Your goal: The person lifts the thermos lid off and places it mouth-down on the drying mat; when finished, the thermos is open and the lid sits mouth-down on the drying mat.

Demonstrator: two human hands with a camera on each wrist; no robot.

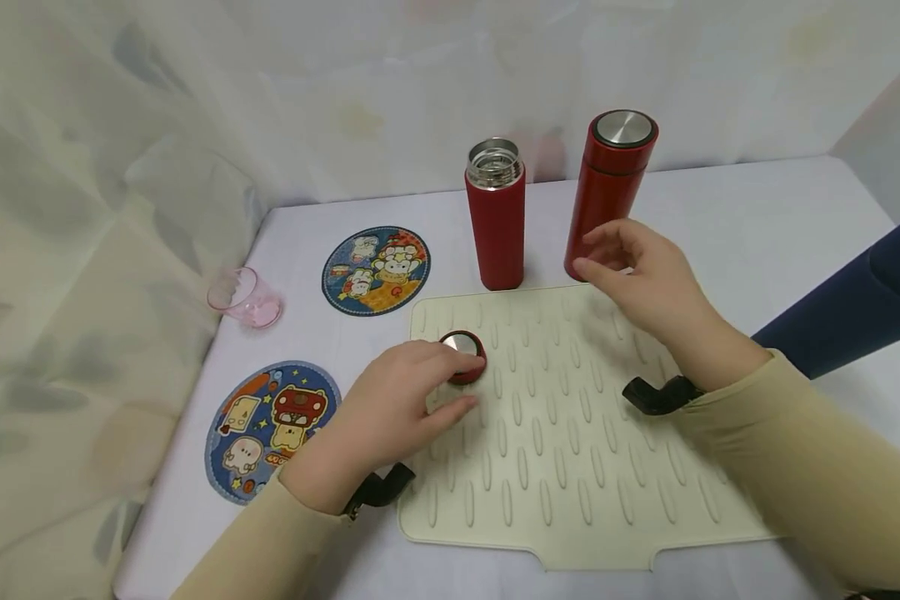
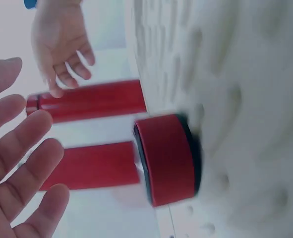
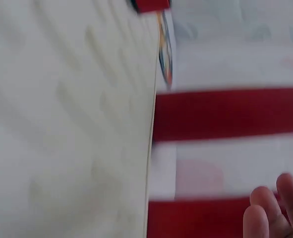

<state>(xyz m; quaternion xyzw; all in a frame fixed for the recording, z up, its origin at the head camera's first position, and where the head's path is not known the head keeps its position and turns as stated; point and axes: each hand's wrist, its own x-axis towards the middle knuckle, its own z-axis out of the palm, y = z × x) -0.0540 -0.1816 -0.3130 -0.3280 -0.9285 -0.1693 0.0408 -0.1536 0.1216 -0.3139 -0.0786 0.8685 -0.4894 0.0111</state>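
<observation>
On the worktop [image 1: 780,208] a pale ridged mat [image 1: 570,467] is laid; beyond its right side a blue flask [image 1: 862,300] is seen at 3 o'clock from the right hand [image 1: 648,275]. The capped flask [image 1: 607,196], its long axis upright, is placed at 11 o'clock from that hand, whose grip is released, the fingers loosely bent beside it; whether it is touched cannot be told. The uncapped flask [image 1: 498,233], also upright, is set at 10 o'clock from the right hand and just past 12 from the lid. Two coasters are laid clear of that line, the upper [image 1: 377,271] at 12 o'clock from the left hand [image 1: 401,396], the lower [image 1: 243,417] at 9; a pink glass [image 1: 258,310] is seen at 10. The squat lid [image 1: 462,342], silver face up on the mat, is found at 2 o'clock from the left hand, the nearer one; its grip is released, fingers spread, and one finger partly covers the lid in the head view.
</observation>
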